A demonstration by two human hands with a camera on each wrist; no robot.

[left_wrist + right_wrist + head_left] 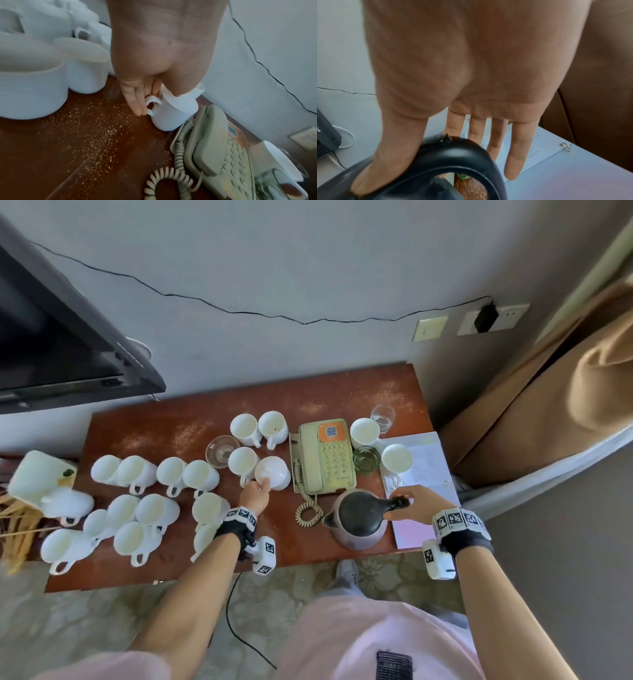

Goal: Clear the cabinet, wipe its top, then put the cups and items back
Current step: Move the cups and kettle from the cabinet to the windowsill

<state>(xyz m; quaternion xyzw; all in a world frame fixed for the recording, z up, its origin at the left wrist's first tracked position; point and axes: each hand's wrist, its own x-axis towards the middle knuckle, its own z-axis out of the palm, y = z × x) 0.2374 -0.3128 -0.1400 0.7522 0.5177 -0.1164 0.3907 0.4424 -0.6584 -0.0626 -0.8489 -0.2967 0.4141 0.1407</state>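
A dusty reddish-brown cabinet (178, 422) is seen from above, its surface crowded with white cups (137, 472), most of them gathered on the left half. The left hand (255, 495) is reached to a tilted white cup (274, 472) just left of the beige telephone (323, 457); in the left wrist view the thumb is laid over the cup's rim and the fingers (137, 102) are extended straight down beside its handle, so the cup is pinched at the rim. The right hand (416, 505) is placed at the black handle (447, 159) of the electric kettle (359, 518), which stands at the front edge beside the coiled phone cord (308, 511). The thumb is pressed on the inner side of the handle while the four fingers (513, 155) are held straight and spread behind it, not wrapped around. A white binder (424, 474) is lying at the right end of the surface, with one cup (397, 458) on it. A glass bowl (222, 450), a green glass (366, 459) and a clear tumbler (383, 417) are also set among the cups. Pale specks are scattered over the bare wood.
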